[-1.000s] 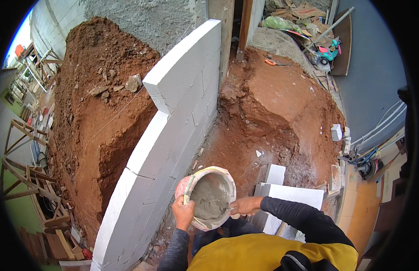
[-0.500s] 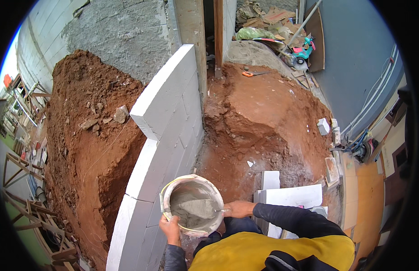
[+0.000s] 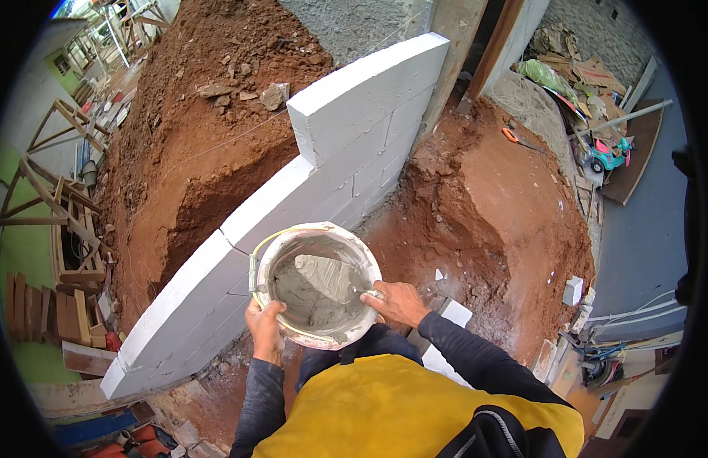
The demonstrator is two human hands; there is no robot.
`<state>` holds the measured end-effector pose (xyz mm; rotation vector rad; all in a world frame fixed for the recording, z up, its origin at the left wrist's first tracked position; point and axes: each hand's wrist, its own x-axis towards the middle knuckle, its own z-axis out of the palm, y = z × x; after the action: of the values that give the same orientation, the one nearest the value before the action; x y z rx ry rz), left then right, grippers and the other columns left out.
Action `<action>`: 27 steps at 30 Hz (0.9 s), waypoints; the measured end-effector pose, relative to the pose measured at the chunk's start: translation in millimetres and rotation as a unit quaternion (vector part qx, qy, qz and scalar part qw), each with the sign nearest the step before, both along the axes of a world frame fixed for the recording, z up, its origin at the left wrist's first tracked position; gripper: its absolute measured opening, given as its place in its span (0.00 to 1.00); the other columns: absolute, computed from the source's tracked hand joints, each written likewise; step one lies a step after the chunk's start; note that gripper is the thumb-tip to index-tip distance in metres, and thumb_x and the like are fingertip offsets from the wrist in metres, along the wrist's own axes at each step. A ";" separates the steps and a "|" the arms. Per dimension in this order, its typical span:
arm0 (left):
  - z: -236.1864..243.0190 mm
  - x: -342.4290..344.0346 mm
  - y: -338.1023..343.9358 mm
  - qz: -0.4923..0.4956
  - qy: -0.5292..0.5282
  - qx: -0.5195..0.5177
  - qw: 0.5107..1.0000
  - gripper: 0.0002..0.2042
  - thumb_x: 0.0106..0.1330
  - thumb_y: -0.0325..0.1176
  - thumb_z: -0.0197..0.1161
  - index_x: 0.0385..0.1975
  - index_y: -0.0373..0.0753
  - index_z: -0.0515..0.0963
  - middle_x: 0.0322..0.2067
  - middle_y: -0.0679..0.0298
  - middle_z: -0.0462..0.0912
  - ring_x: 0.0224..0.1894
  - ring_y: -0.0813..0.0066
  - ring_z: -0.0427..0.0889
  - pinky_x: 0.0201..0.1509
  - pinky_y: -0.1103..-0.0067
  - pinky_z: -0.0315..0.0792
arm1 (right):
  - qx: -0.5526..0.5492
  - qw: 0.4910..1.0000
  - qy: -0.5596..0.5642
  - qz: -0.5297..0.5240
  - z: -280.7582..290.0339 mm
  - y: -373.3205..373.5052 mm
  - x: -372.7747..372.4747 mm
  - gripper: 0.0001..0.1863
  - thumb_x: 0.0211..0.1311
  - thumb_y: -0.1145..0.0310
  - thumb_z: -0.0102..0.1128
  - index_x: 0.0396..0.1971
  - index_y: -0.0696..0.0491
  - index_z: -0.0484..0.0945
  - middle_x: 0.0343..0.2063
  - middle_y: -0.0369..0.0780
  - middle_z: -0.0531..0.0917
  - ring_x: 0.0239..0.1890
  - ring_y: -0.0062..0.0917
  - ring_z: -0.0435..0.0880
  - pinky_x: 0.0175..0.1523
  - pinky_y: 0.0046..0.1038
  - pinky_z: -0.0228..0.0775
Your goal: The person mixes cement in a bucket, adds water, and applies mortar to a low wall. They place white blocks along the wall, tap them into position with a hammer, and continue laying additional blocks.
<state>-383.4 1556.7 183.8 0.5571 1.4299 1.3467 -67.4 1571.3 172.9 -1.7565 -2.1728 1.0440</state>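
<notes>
A whitish bucket (image 3: 373,263) of wet grey mortar (image 3: 293,294) is held in front of my body, beside the white block wall. My left hand (image 3: 265,328) grips its left rim, thumb over the edge. Inside the bucket lies a trowel (image 3: 327,278), its blade coated with mortar. My right hand (image 3: 399,303) is closed at the right rim, where the trowel's handle end meets it; the handle itself is hidden by the fingers. A thin yellowish bail handle (image 3: 281,233) runs along the bucket's left side.
The stepped white block wall (image 3: 270,202) runs diagonally on my left, with a red soil mound (image 3: 209,145) behind it. White blocks (image 3: 453,313) lie by my right arm. An orange-handled saw (image 3: 514,137) rests on the dirt ahead. Timber frames (image 3: 60,198) stand far left.
My view has swung left, showing more of the wall's near end. The bucket stays between both hands, and my right hand now sits higher against its rim.
</notes>
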 end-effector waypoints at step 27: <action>24.9 -99.1 -99.4 0.173 0.147 -0.063 0.972 0.12 0.53 0.21 0.60 0.37 0.33 0.81 0.34 0.71 0.83 0.32 0.83 0.77 0.39 0.82 0.71 | -0.038 0.986 0.148 -0.073 11.3 266.8 -17.7 0.31 0.68 0.40 0.68 0.27 0.58 0.83 0.18 0.37 0.77 0.17 0.23 0.71 0.25 0.32 0.65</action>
<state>-482.5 1457.3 208.7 0.4495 1.9088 1.4732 -85.0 1838.2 184.2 -1.6399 -1.8218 1.2729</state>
